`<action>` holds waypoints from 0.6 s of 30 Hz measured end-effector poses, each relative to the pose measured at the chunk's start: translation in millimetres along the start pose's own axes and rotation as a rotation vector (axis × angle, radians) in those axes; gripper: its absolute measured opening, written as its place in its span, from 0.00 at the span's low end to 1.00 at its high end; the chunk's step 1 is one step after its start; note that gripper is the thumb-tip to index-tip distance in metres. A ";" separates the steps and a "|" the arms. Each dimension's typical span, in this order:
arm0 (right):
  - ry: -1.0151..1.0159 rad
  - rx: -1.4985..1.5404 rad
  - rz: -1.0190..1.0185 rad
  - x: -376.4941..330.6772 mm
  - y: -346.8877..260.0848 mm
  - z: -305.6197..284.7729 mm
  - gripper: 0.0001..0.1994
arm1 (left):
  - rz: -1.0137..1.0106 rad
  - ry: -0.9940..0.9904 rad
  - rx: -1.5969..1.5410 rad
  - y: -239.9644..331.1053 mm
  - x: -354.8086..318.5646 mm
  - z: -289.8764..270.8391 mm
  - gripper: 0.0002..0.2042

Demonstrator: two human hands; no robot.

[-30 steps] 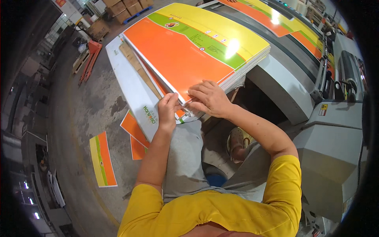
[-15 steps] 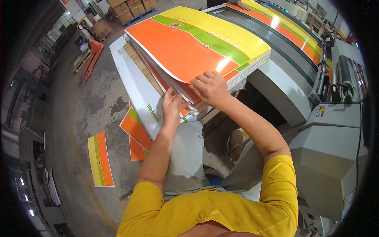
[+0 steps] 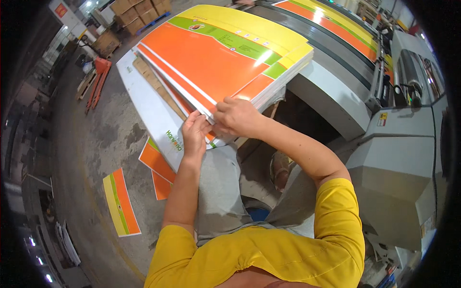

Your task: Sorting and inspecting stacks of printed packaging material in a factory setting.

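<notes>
A thick stack of printed sheets (image 3: 192, 62), orange, green and yellow with white borders, lies in front of me. Its top sheet is shifted toward my near left, so a strip of the layer below shows at the right. My right hand (image 3: 237, 117) is closed on the near edge of the top sheet, fingers curled and knuckles up. Beside it, my left hand (image 3: 194, 134) has its fingers bent against the near left corner of the sheets. The fingertips of both hands are partly hidden at the corner.
Beneath the stack is a white printed board (image 3: 139, 91) with a brown cardboard strip (image 3: 158, 86). Loose printed sheets (image 3: 122, 202) lie on the floor at left. A large grey machine (image 3: 389, 177) stands at right. A red pallet jack (image 3: 98, 81) and cartons (image 3: 139, 14) are farther back.
The top sheet's near edge, raised and bowed before, now lies flatter and has slid toward my left. Both hands have come closer together at the corner. The view has shifted slightly.
</notes>
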State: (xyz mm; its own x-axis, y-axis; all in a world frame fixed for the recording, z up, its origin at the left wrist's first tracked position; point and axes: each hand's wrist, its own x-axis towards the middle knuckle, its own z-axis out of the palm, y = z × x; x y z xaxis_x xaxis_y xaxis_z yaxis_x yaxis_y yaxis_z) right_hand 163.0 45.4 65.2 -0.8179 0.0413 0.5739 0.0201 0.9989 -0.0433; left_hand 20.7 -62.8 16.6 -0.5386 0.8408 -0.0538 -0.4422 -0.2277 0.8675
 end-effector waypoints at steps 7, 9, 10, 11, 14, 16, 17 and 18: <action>0.282 0.009 0.141 5.9 5.3 -2.3 0.07 | 0.201 0.036 0.176 -7.9 -2.4 -1.4 0.11; 0.366 0.007 0.136 5.4 4.6 -3.0 0.07 | 0.209 0.038 0.176 -4.3 -3.1 6.0 0.11; 0.343 -0.037 0.065 1.9 0.7 1.5 0.06 | 0.144 0.018 0.119 -1.5 -3.0 9.2 0.10; 0.316 -0.081 -0.004 -3.3 -3.5 7.6 0.06 | 0.075 -0.002 0.060 0.9 -4.4 13.8 0.09; 0.276 0.038 -0.006 -6.4 -3.9 14.8 0.05 | 0.088 0.031 0.164 0.7 -1.6 5.4 0.08; 0.265 0.069 -0.020 -13.6 22.6 13.1 0.08 | 0.088 0.016 0.292 1.4 -2.7 7.4 0.11; 0.318 0.077 0.082 -19.9 45.4 5.2 0.10 | 0.087 0.020 0.288 1.4 -2.9 10.4 0.11; 0.370 0.090 0.182 -27.7 68.3 -3.0 0.12 | 0.095 0.037 0.264 2.0 -3.4 10.8 0.11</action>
State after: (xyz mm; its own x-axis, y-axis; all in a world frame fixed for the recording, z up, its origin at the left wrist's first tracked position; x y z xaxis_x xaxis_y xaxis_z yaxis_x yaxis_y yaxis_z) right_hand 188.7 112.6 48.8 -0.5436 0.2395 0.8044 0.0818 0.9690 -0.2332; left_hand 29.4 -60.8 23.9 -0.5968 0.8021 0.0200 -0.1886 -0.1645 0.9682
